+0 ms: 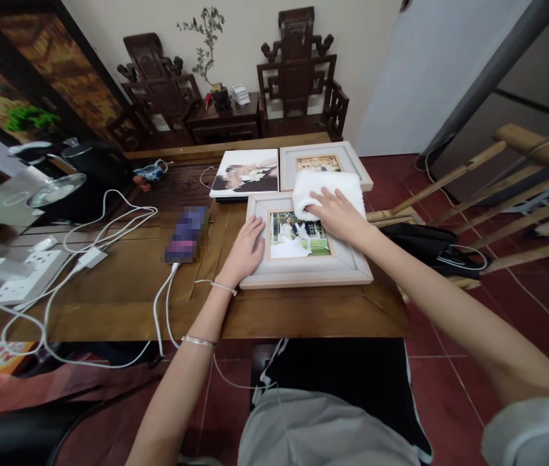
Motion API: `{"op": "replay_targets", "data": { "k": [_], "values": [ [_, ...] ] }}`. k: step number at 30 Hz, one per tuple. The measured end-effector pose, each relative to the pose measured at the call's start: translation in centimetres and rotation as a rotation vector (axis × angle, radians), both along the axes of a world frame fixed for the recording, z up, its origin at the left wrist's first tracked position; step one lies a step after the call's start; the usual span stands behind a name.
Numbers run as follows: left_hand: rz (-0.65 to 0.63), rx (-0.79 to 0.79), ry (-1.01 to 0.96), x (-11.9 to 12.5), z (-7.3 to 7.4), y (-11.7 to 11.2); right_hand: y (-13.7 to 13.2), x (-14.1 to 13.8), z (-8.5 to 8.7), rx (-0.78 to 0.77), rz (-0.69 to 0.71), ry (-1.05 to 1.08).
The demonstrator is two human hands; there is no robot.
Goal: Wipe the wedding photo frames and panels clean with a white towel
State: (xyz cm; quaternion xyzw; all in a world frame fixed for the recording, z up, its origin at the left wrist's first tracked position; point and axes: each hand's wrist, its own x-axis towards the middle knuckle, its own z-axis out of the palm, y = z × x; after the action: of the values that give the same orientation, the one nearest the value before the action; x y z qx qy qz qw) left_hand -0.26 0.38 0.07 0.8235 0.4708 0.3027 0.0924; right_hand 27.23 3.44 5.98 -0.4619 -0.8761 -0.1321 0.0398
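Plainly, right fingers [328, 202] hold fluffy white cloth [352, 183] on a rectangular frame [306, 280]

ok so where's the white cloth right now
The white cloth is just right of centre in the head view, under the right hand, over the upper-right part of the nearest framed photo.

Brown wooden table [293, 314], 2 pale picture frames [346, 274] [354, 162], phone [187, 234], power strip [32, 279], white cables [172, 272]
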Motion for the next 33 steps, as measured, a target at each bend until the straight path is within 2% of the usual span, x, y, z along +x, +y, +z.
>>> {"op": "replay_targets", "data": {
  "k": [3, 6, 9, 13, 17, 19, 21, 26, 30, 33],
  "values": [
    [0.004, -0.004, 0.011, 0.1, 0.1, 0.0, -1.5, -0.6, -0.5, -0.029, -0.005, -0.066],
    [0.011, -0.005, 0.015, 0.2, 0.1, 0.0, -4.6, -0.8, -0.3, -0.077, 0.037, -0.119],
    [0.017, -0.005, 0.019, 0.2, 0.0, 0.0, -8.7, -0.7, 1.0, -0.139, 0.080, -0.149],
    [0.020, -0.003, 0.023, 0.3, 0.0, 0.0, -13.9, -0.7, 3.4, -0.246, 0.159, -0.113],
    [0.014, -0.003, 0.025, 0.3, 0.0, -0.1, -16.4, -0.8, 4.6, -0.299, 0.186, -0.091],
    [0.010, -0.004, 0.022, 0.3, 0.1, -0.1, -16.0, -0.7, 4.0, -0.286, 0.176, -0.073],
    [0.010, -0.006, 0.018, 0.2, 0.1, -0.1, -14.3, -0.4, 2.9, -0.265, 0.163, -0.033],
    [0.005, -0.013, 0.021, 0.2, 0.1, 0.0, -6.2, 0.8, 0.2, -0.202, 0.156, 0.026],
    [-0.005, -0.020, 0.005, 0.0, 0.0, 0.0, -0.7, 0.6, -0.4, -0.083, 0.073, 0.053],
    [-0.006, -0.023, -0.002, -0.1, 0.0, 0.0, 0.1, -0.3, -0.5, -0.081, 0.024, -0.001]
  ]
}}
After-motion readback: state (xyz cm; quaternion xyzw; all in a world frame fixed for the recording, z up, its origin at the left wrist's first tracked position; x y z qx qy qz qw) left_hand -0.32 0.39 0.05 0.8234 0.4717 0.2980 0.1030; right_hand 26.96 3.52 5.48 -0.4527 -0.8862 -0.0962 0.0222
